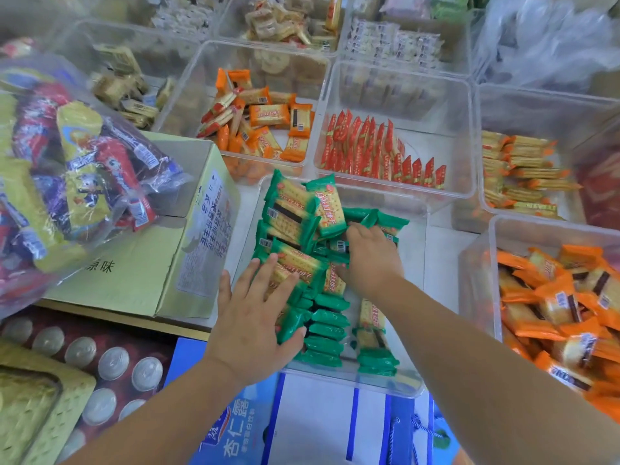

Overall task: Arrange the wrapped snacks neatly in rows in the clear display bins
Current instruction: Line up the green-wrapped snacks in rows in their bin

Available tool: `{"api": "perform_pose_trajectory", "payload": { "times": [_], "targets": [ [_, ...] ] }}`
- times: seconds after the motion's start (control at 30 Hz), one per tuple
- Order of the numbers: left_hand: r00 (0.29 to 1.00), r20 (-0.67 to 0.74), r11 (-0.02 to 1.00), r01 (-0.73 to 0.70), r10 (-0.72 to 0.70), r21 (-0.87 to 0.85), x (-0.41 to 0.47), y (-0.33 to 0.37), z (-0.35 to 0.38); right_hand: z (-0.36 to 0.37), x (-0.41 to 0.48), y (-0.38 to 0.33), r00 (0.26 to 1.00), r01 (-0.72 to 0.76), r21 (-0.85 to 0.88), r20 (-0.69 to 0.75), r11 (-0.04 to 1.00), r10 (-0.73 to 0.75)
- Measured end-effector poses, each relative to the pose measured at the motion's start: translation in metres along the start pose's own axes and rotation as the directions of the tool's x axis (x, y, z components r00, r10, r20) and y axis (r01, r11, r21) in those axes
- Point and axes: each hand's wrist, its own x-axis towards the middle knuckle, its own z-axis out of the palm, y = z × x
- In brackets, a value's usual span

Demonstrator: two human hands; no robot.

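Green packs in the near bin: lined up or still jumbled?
Mixed. Near green packs stand in rows; farther ones, under left hand and right hand, lie jumbled.

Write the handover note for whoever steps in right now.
Left hand: open, fingers flat on the green packets.
Right hand: fingers curled into the same heap, gripping packets.
Everything sits in the near clear bin.
Done: one row on edge at the near side, with a shorter second row beside it.
Left: stand the loose heap at the far side in rows; the bin's right part is bare.
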Motion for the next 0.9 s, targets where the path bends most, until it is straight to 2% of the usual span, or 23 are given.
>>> {"api": "perform_pose_trajectory", "payload": {
  "times": [0.13,0.23,0.43,0.53,0.7,0.9],
  "targets": [
    [1.000,-0.005,1.000,-0.004,0.004,-0.004,0.000,-0.001,0.001,0.008,-0.003,-0.005,0.997,-0.025,-0.048,-0.075,0.999,0.022],
    [1.000,-0.005,1.000,-0.002,0.002,-0.013,-0.001,-0.001,0.001,0.009,-0.005,-0.006,0.994,-0.051,-0.020,-0.097,0.998,0.049],
    [1.000,0.007,1.000,-0.001,0.001,-0.019,-0.001,0.000,-0.001,0.009,-0.009,-0.002,0.999,-0.037,-0.059,0.025,0.998,0.039],
    [1.000,0.005,1.000,-0.002,0.002,-0.028,-0.001,0.000,-0.001,0.004,-0.014,-0.001,0.999,-0.030,0.022,0.040,0.999,0.029],
    [1.000,-0.004,0.999,-0.008,0.007,-0.043,-0.001,0.000,-0.001,0.003,-0.037,-0.007,0.995,-0.065,0.325,0.099,0.943,0.034],
    [1.000,-0.019,0.998,-0.024,0.023,-0.065,-0.002,0.000,0.000,0.010,-0.060,-0.008,0.991,-0.067,0.470,0.134,0.880,0.003]
  ]
}}
